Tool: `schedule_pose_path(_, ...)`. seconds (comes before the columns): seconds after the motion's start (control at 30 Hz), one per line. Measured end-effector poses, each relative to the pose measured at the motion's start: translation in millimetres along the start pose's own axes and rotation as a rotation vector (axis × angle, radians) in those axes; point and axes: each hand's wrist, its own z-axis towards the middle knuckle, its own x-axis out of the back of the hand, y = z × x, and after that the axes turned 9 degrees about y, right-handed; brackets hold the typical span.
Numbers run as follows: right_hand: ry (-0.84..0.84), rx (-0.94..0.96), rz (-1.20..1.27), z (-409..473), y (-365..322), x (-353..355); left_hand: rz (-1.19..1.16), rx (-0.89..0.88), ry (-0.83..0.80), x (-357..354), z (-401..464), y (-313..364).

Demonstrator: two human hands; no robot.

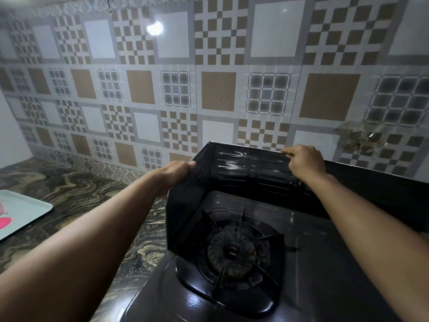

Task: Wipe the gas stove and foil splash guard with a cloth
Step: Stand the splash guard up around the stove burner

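Both hands grip the splash guard (246,168) at centre frame: left hand (176,171) fingers curled over its side panel edge, right hand (304,161) fingertips pinching its top rim.

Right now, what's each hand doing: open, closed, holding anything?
Left hand: closed on the top edge of the splash guard, side panel.
Right hand: pinching the guard's top edge, back panel.
No cloth in either.

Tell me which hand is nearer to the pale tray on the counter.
Left. The left hand grips the splash guard side panel, on the tray's side; the right hand holds the back panel, farther away.
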Motion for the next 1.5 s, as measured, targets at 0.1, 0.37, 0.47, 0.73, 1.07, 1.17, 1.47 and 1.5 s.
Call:
schedule_pose_path(0.1, 0.036, 0.012, -0.019, -2, 0, -4, -0.005, -0.010, -0.002, -3, 5, -2)
schedule_pose_path(0.37, 0.009, 0.014, -0.047, -3, 6, -7, -0.169, 0.069, -0.137, -5, 9, -10)
schedule_pose_path(0.47, -0.057, 0.016, -0.118, -2, 8, -3, -0.267, 0.084, -0.189, 2, 6, -19)
schedule_pose_path(0.73, -0.187, 0.012, -0.263, -2, 9, -1, -0.489, 0.043, -0.246, 18, 4, -45)
schedule_pose_path(1.07, -0.122, -0.034, -0.231, -3, 5, -2, -0.352, -0.136, -0.050, 1, -6, -73)
schedule_pose_path(1.17, -0.122, -0.027, -0.232, -5, 2, 1, -0.277, -0.165, 0.023, -7, -10, -77)
schedule_pose_path(1.47, -0.128, -0.086, -0.090, -29, -26, 34, -0.222, -0.119, 0.028, 17, -18, -102)
schedule_pose_path(1.5, -0.136, -0.093, -0.049, -32, -32, 39, -0.219, -0.124, 0.019, 20, -19, -104)
